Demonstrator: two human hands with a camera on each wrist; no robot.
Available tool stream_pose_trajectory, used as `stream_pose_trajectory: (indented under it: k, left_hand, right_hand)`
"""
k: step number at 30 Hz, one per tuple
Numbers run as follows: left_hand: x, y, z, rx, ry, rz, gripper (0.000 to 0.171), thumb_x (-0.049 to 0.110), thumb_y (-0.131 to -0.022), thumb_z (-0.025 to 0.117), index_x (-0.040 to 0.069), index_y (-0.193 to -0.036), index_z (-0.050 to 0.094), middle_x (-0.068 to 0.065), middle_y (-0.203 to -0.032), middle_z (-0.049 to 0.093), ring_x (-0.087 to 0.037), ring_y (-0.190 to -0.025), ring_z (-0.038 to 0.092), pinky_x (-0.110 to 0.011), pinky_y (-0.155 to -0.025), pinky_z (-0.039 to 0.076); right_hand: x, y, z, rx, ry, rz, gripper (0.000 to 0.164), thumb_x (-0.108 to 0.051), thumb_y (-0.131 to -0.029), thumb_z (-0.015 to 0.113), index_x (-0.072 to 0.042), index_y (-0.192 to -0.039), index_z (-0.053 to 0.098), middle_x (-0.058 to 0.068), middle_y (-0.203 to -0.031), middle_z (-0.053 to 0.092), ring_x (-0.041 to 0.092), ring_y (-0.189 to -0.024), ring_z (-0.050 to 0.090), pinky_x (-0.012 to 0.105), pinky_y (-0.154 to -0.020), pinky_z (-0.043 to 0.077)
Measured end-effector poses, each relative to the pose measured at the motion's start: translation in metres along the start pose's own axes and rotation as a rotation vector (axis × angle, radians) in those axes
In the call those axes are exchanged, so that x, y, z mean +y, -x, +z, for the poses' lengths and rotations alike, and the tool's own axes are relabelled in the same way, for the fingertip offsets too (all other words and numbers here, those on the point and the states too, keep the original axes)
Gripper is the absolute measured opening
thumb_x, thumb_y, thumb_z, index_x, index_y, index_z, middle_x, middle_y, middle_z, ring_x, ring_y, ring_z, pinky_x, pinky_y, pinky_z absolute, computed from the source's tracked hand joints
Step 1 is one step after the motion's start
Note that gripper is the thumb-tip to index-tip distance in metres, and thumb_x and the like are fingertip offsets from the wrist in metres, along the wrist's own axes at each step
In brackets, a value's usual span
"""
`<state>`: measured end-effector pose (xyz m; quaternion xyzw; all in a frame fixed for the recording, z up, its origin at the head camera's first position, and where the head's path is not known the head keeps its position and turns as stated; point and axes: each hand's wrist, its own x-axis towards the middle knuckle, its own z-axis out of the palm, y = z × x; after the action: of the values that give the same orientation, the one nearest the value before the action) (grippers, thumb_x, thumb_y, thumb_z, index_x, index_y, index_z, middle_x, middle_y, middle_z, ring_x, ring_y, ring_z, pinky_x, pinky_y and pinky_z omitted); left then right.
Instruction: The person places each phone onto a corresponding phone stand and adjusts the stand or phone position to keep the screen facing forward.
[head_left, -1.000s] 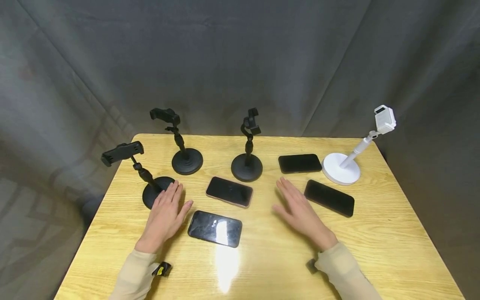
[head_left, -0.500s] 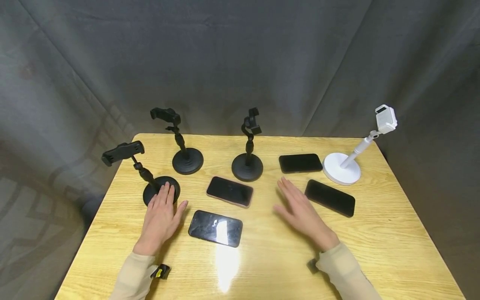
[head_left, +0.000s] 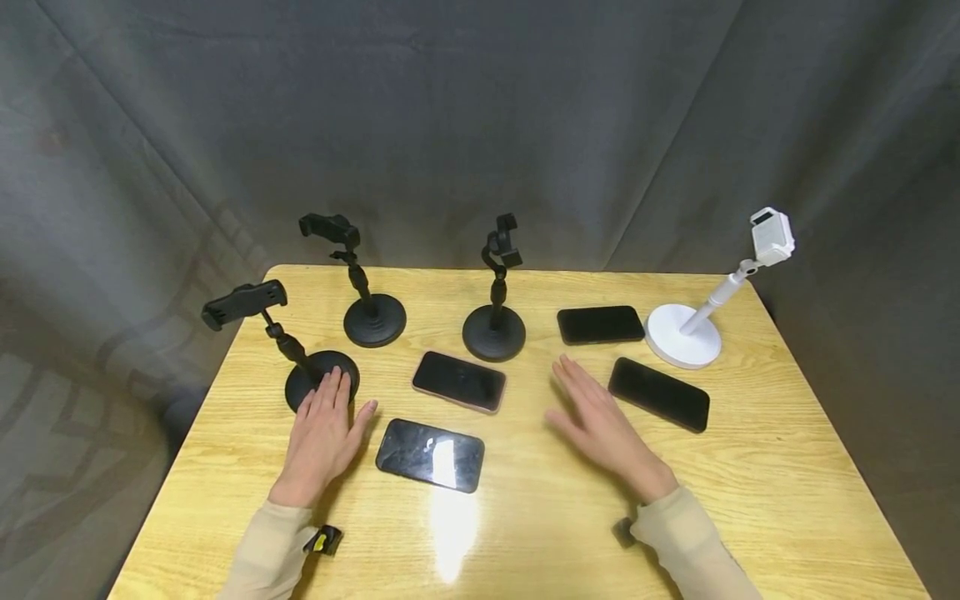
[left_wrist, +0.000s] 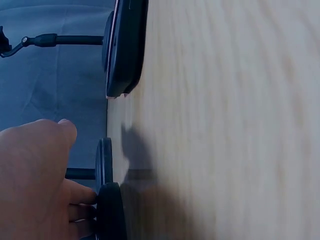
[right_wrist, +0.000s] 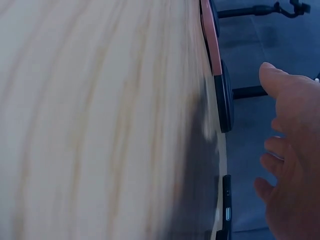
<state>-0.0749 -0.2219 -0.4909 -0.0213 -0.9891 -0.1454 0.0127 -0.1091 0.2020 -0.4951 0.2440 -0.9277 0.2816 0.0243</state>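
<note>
My left hand (head_left: 321, 437) lies with straight fingers on the round base of the front left black phone stand (head_left: 291, 348); in the left wrist view its fingertips meet the edge of that base (left_wrist: 111, 212). To its right, a phone with a glossy screen (head_left: 420, 452) lies flat. Behind that lies a pink-edged phone (head_left: 459, 382). My right hand (head_left: 603, 421) hovers over the table with its fingers extended, holding nothing. Just right of it is a black phone (head_left: 660, 395), and another black phone (head_left: 600, 325) lies farther back.
Two more black phone stands (head_left: 376, 321) (head_left: 495, 332) stand along the back of the wooden table (head_left: 540, 533). A white stand (head_left: 684, 337) is at the back right, tilted up. Grey curtain (head_left: 480, 133) hangs behind the table and at both sides.
My left hand has shifted slightly left, its fingertips going from beside the front left stand's base onto it. My right hand and the phones stay in place.
</note>
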Motion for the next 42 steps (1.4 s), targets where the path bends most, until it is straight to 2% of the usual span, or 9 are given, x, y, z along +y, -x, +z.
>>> stream_pose_trajectory:
  k: [13, 21, 29, 42]
  left_hand:
    - [-0.004, 0.000, 0.003, -0.028, 0.009, 0.030, 0.077, 0.047, -0.109, 0.043, -0.012, -0.156, 0.028, -0.030, -0.166, 0.022, -0.046, -0.154, 0.022, -0.058, -0.125, 0.020]
    - [-0.001, 0.000, 0.000, -0.020, 0.006, 0.044, 0.078, 0.046, -0.109, 0.045, -0.016, -0.154, 0.030, -0.033, -0.164, 0.024, -0.048, -0.153, 0.023, -0.057, -0.125, 0.023]
    - [0.001, -0.002, -0.001, -0.081, 0.064, 0.025, 0.081, 0.049, -0.109, 0.042, -0.015, -0.156, 0.025, -0.032, -0.166, 0.016, -0.047, -0.155, 0.016, -0.057, -0.126, 0.018]
    - [0.010, -0.006, -0.001, -0.072, 0.057, 0.064, 0.079, 0.046, -0.109, 0.047, -0.015, -0.154, 0.028, -0.033, -0.164, 0.019, -0.046, -0.154, 0.019, -0.057, -0.125, 0.022]
  right_hand:
    - [-0.001, -0.003, 0.004, -0.012, -0.006, -0.009, 0.074, -0.040, -0.103, 0.062, -0.007, -0.162, 0.031, 0.019, -0.169, 0.024, 0.041, -0.153, 0.027, 0.063, -0.122, 0.024]
    - [-0.002, -0.004, 0.006, -0.016, -0.013, -0.020, 0.074, -0.040, -0.103, 0.062, -0.008, -0.162, 0.030, 0.018, -0.169, 0.024, 0.040, -0.154, 0.027, 0.062, -0.122, 0.024]
    - [-0.004, -0.004, 0.008, -0.023, -0.016, -0.025, 0.074, -0.042, -0.104, 0.061, -0.009, -0.162, 0.030, 0.017, -0.169, 0.024, 0.039, -0.154, 0.027, 0.061, -0.123, 0.024]
    - [-0.007, -0.007, 0.007, -0.029, -0.012, -0.043, 0.075, -0.042, -0.103, 0.061, -0.008, -0.162, 0.030, 0.017, -0.169, 0.024, 0.039, -0.154, 0.027, 0.060, -0.123, 0.025]
